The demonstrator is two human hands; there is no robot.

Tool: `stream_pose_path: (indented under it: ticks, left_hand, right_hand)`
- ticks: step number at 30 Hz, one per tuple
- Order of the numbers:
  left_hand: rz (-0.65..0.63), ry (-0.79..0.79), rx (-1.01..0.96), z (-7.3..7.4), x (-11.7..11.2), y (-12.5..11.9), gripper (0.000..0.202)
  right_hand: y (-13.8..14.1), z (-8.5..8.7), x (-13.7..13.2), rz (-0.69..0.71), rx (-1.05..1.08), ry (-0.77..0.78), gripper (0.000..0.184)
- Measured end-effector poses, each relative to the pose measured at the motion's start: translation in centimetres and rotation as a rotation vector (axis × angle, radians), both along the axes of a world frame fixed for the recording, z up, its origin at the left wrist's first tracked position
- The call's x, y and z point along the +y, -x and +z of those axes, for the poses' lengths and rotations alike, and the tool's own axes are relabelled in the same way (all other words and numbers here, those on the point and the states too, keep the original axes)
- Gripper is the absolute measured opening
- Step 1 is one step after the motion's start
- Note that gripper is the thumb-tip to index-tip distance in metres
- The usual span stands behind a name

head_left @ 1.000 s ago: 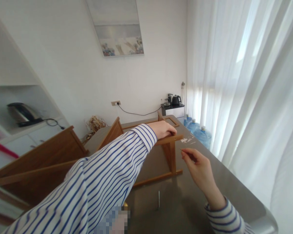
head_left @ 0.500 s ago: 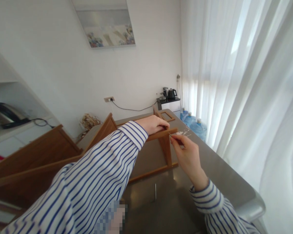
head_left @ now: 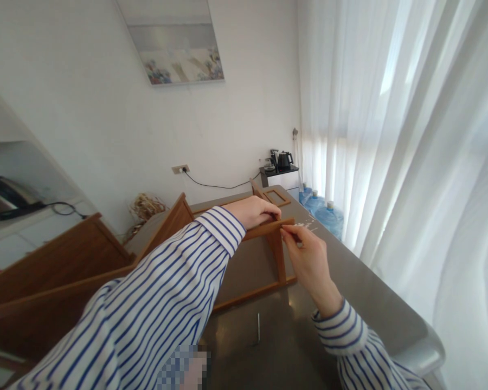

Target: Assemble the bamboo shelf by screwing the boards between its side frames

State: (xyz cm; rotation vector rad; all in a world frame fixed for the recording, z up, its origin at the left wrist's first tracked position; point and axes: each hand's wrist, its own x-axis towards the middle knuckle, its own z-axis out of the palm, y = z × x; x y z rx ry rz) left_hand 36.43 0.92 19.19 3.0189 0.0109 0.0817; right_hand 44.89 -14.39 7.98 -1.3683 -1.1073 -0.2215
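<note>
A wooden frame (head_left: 268, 260) of thin brown bars stands on a grey table (head_left: 366, 292). My left hand (head_left: 254, 210) is closed over the frame's top bar near its right end. My right hand (head_left: 307, 257) is pinched at that same end of the bar, fingertips touching the wood; a thin, small piece seems to be between the fingers, too small to name. A small metal hex key (head_left: 258, 329) lies on the table in front of the frame.
More wooden panels (head_left: 52, 276) lean at the left. Small white bits (head_left: 309, 223) lie on the table past the frame. Water bottles (head_left: 327, 216), a kettle stand (head_left: 278, 162) and white curtains (head_left: 410, 135) are at the right and back.
My right hand has moved up and left from open air to the end of the frame's top bar. My left hand has stayed on the bar.
</note>
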Motion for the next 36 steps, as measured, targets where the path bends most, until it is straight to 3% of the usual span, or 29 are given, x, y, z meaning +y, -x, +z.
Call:
stream_pose_path:
  ticks: [14, 36]
  left_hand:
    - [0.039, 0.005, -0.022, 0.0, 0.6, 0.4, 0.021]
    - [0.04, 0.016, -0.081, -0.3, 0.6, 0.8, 0.022]
  right_hand:
    - [0.1, -0.7, 0.8, -0.019, 0.005, -0.008, 0.016]
    - [0.4, 0.2, 1.1, -0.065, -0.059, 0.092, 0.019]
